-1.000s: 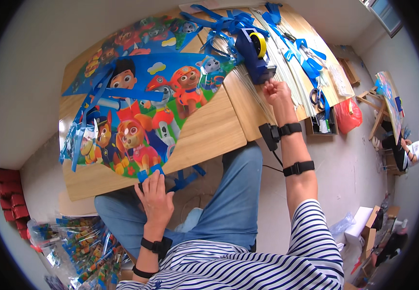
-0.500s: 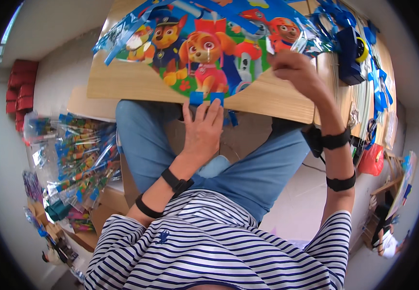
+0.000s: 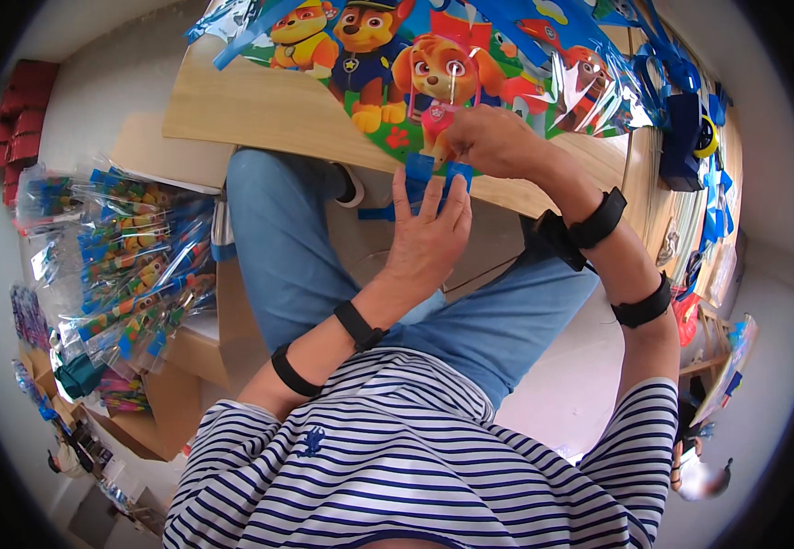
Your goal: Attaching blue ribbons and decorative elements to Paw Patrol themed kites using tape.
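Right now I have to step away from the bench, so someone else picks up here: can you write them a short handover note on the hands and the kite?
Left hand: open, fingers spread, held under the blue tail tab at the table edge.
Right hand: closed in a pinch grip on the lower tip of the cartoon kite.
The kite lies flat in clear wrap on the wooden table. More wrapped kites are piled on boxes to the person's left; blue straps sit at the right end.
Done: kite laid out, tip gripped.
Left: whatever is being fixed at the tip looks unfinished; details there are too small to tell.
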Tool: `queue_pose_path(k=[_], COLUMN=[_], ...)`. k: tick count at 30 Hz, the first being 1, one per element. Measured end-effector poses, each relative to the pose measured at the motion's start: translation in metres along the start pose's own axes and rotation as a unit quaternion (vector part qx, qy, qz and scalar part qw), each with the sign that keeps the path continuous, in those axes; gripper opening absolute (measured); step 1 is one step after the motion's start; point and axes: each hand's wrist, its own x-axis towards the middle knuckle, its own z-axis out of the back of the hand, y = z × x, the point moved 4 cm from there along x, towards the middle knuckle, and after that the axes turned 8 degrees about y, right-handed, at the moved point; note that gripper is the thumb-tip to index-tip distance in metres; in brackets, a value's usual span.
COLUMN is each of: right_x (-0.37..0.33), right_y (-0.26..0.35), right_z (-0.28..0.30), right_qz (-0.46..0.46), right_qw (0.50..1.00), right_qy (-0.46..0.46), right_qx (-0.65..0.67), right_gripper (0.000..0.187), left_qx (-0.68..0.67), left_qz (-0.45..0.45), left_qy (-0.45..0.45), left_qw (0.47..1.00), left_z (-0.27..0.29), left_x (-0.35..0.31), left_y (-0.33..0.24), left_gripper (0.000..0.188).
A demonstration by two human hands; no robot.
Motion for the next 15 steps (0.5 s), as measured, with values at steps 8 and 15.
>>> queue_pose_path(k=[8,15], right_x=[0.0086,0.0116], right_y=[0.0072,0.0084], right_z=[-0.0026,-0.0058], right_qz=[0.008,0.011], right_qw=[0.998,0.994], right_qy=[-0.001,0.001], right_qx=[-0.069,-0.112], right_gripper=[0.018,0.020], left_qx=[-0.008,0.000], left_qz=[0.001,0.006], left_qy=[0.000,0.006], left_qw=[1.000,1.000], left_z=[-0.0033,-0.0054], left_x=[-0.0015,-0.0017], left_y=[0.0013,0.0013], left_gripper=[0.052,0.055])
